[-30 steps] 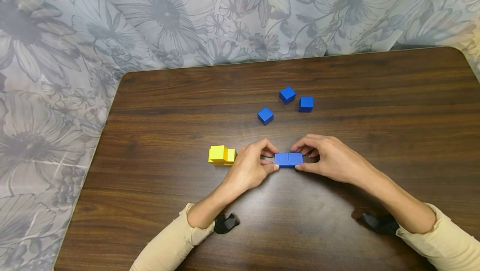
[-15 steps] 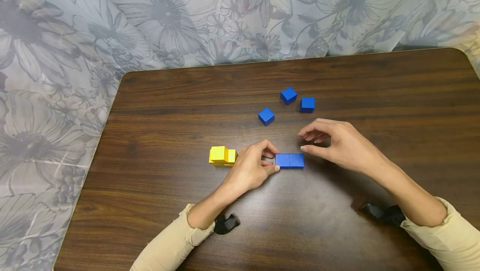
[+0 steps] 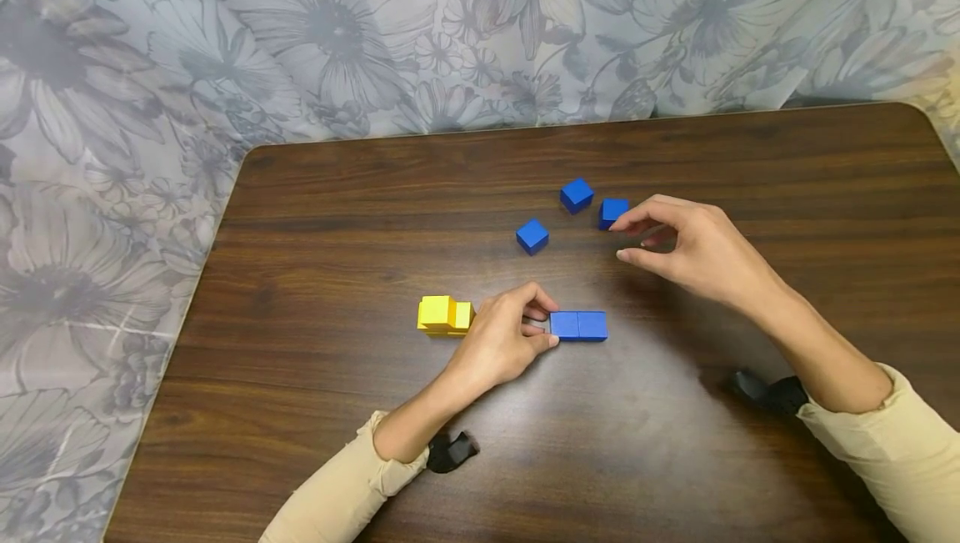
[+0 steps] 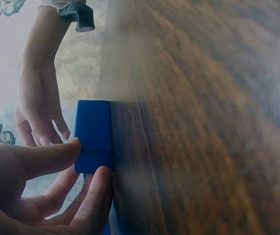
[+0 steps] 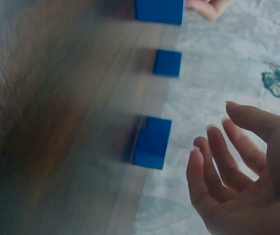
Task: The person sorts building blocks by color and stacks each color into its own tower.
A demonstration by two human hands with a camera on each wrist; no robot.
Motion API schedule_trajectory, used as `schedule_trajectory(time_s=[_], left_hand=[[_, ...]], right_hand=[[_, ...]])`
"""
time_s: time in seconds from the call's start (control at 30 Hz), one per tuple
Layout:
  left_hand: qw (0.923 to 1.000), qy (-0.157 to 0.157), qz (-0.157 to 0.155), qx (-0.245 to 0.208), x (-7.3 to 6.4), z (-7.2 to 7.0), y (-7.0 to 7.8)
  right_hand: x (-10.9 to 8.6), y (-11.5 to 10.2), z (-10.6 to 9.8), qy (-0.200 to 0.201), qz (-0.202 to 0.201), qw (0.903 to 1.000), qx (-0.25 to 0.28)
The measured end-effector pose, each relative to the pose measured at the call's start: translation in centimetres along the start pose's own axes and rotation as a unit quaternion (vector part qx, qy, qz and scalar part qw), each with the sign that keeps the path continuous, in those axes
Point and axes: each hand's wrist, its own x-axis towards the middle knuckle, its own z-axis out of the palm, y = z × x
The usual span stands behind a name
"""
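Observation:
Two blue cubes stand side by side in a row near the middle of the table, as the head view shows. My left hand (image 3: pixel 495 341) pinches the left cube (image 3: pixel 564 325) of the row between thumb and fingers; the right cube (image 3: pixel 592 326) sits against it. In the left wrist view the thumb lies along the blue row (image 4: pixel 93 127). My right hand (image 3: pixel 701 251) is held over the table with nothing in it, thumb and fingers apart. Its fingertips overlap the edge of a loose blue cube (image 3: pixel 611 211) in the head view.
Two more loose blue cubes lie further back, one farther (image 3: pixel 577 195) and one nearer (image 3: pixel 532 237). Left of my left hand stands a group of stacked yellow blocks (image 3: pixel 435 312), partly hidden by the hand. A floral cloth (image 3: pixel 337 34) hangs behind the wooden table (image 3: pixel 337 218).
My right hand has let go of the right end of the blue row and moved back and to the right, up to the loose cubes. My left hand has stayed in place.

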Motion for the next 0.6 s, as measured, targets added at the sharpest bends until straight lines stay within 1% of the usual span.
schedule_trajectory(time_s=[0.2, 0.43, 0.6], left_hand=[[0.9999, -0.002, 0.002, -0.011, -0.1, 0.1, -0.1], [0.9999, 0.001, 0.001, -0.010, -0.1, 0.0, -0.1], [0.9999, -0.001, 0.003, -0.011, 0.0, 0.0, -0.1]], right_hand=[[0.6, 0.5, -0.2, 0.013, 0.011, 0.9998, -0.004], [1.4, 1.2, -0.2, 0.026, 0.024, 0.9993, -0.011], [2.0, 1.7, -0.3, 0.025, 0.037, 0.9989, -0.015]])
